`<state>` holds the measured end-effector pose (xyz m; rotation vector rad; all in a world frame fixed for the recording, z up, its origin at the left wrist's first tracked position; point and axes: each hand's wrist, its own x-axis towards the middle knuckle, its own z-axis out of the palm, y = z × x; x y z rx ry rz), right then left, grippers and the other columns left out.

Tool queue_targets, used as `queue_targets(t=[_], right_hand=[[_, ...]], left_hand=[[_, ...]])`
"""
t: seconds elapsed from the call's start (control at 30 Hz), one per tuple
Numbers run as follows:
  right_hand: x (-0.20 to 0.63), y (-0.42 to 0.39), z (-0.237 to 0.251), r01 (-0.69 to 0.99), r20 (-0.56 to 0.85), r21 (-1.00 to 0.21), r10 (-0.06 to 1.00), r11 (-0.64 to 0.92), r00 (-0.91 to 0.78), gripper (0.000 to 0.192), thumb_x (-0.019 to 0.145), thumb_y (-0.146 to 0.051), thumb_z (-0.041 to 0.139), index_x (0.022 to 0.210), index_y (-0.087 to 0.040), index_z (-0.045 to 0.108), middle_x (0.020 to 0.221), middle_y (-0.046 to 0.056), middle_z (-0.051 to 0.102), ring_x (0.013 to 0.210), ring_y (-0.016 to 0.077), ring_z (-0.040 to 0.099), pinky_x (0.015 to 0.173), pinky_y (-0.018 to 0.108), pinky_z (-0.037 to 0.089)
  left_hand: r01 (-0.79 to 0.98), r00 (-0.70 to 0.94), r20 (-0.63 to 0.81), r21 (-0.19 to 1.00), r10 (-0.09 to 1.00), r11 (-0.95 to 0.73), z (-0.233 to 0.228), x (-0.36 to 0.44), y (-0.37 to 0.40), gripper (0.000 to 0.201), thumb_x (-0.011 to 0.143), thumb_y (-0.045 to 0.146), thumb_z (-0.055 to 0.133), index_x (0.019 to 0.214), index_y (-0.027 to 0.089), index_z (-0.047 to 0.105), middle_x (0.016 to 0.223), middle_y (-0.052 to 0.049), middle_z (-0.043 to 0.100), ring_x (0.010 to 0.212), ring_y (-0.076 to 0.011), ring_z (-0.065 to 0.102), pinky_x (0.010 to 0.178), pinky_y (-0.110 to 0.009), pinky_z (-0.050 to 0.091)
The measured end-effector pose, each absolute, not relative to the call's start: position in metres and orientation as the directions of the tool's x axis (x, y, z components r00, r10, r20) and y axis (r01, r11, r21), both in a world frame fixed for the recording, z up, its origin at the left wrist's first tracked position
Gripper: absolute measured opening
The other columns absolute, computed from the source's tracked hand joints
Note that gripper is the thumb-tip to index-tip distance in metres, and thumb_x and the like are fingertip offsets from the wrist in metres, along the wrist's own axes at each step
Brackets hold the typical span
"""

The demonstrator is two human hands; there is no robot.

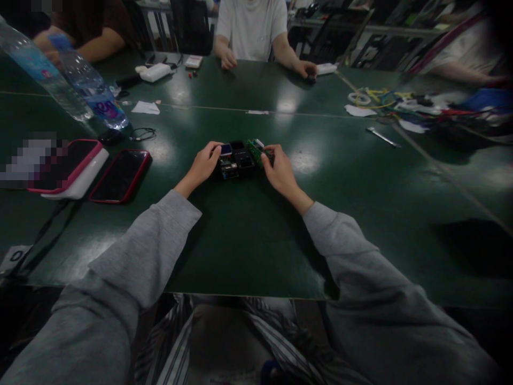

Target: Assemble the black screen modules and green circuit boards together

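Observation:
At the middle of the green table, my left hand (206, 162) is closed on the left edge of a black electronics case (241, 158). A small dark screen and some silvery connectors show on that side of the case. My right hand (279, 167) pinches a green circuit board (255, 152), which is tilted along the right side of the case. Whether the board touches the case, I cannot tell. The fingertips behind both things are hidden.
Left of my hands lie a red-cased phone (121, 176), another phone (66, 166) on a white object, and two water bottles (98, 101). Tangled cables (433, 109) and a wrench (383, 137) are at right. Across the table (256, 235) sits a person (251, 32).

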<state>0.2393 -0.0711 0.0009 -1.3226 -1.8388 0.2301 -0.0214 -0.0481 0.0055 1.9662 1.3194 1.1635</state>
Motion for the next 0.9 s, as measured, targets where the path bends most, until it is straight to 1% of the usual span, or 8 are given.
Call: queue_targets(t=[0.17,0.33,0.6,0.9], right_hand=[[0.2396,-0.0710,0.0007,0.690,0.510,-0.584,0.854,0.429,-0.099,0.031,0.100,-0.048,0.044,0.118,-0.024,0.052,0.107,0.012,0.064,0.102,0.0296,0.061,0.091,0.049,0.050],[0.2398,-0.0707,-0.0003,0.687,0.510,-0.590,0.855,0.425,-0.091,0.034,0.100,-0.052,0.044,0.118,-0.025,0.052,0.108,0.012,0.064,0.104,0.0307,0.061,0.092,0.050,0.050],[0.2397,-0.0704,0.0000,0.694,0.516,-0.579,0.852,0.428,-0.095,0.030,0.099,-0.047,0.045,0.118,-0.024,0.053,0.105,0.012,0.063,0.102,0.0300,0.060,0.091,0.050,0.050],[0.2400,-0.0709,-0.0002,0.697,0.517,-0.569,0.849,0.436,-0.109,0.032,0.099,-0.049,0.045,0.119,-0.024,0.053,0.107,0.012,0.064,0.103,0.0300,0.060,0.092,0.049,0.050]], left_hand=[[0.497,0.164,0.379,0.766,0.911,-0.408,0.0056,-0.0208,-0.0477,0.031,0.101,0.044,0.039,0.110,0.025,0.062,0.110,-0.007,0.070,0.104,-0.0224,0.064,0.096,-0.039,0.050],[0.510,0.160,0.382,0.757,0.910,-0.407,0.0071,-0.0199,-0.0489,0.031,0.101,0.045,0.039,0.110,0.026,0.061,0.108,-0.005,0.071,0.106,-0.0219,0.064,0.096,-0.037,0.049],[0.498,0.164,0.374,0.767,0.913,-0.404,0.0060,-0.0210,-0.0483,0.031,0.101,0.044,0.039,0.110,0.026,0.062,0.109,-0.006,0.070,0.105,-0.0227,0.064,0.095,-0.039,0.050],[0.497,0.165,0.381,0.764,0.910,-0.410,0.0042,-0.0216,-0.0465,0.030,0.101,0.045,0.039,0.110,0.026,0.061,0.110,-0.006,0.070,0.106,-0.0222,0.064,0.096,-0.038,0.050]])
